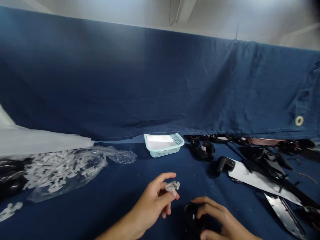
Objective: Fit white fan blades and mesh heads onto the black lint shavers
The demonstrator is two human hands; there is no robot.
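Near the middle of the view, my left hand [157, 196] pinches a small white plastic part [172, 186] between thumb and fingers, raised above the blue cloth. To its right, my right hand [217, 216] has its fingers curled around a rounded black plastic part [192, 216] low in the view. The black part's lower side runs into shadow, so its full shape is hidden. The two hands are close together but apart.
A clear bag [72, 170] of white plastic parts lies at left, with a loose white part [10, 210] nearer. A light-blue basket [165, 153] stands ahead. Black parts [202, 150] and a white strip [260, 180] spread along the right. A blue curtain [150, 80] hangs behind.
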